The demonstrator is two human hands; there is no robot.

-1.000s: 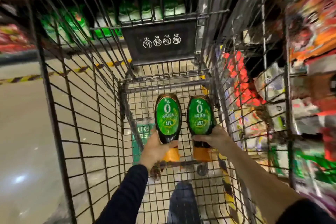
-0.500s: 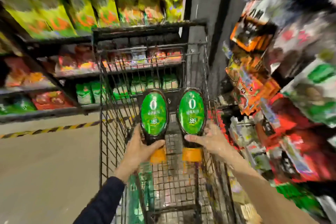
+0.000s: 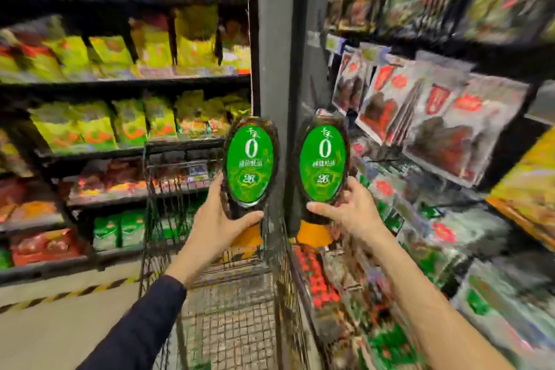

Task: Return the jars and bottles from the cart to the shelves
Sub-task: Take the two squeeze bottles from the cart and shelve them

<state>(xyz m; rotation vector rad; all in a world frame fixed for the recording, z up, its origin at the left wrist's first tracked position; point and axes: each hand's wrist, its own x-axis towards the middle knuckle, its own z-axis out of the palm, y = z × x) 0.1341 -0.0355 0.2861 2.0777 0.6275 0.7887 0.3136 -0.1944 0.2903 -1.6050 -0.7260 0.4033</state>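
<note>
Two dark sauce bottles with oval green labels and orange caps are held cap-down, side by side, above the wire cart [image 3: 180, 156]. My left hand [image 3: 216, 225] grips the left bottle [image 3: 250, 168] near its neck. My right hand [image 3: 351, 210] grips the right bottle [image 3: 322, 165] the same way. Both bottles are raised in front of a grey pillar [image 3: 279, 39]. The cart's mesh floor below my arms shows no other bottles or jars, though the picture is blurred.
Shelves [image 3: 120, 81] with yellow, green and red snack bags line the left. A slanted rack [image 3: 435, 117] of red and dark packets fills the right, close to my right arm. Black-and-yellow tape [image 3: 66, 294] marks the bare floor at lower left.
Both hands have lifted the two bottles up out of the cart basket to chest height. My view has tilted up from the cart floor to the shelves.
</note>
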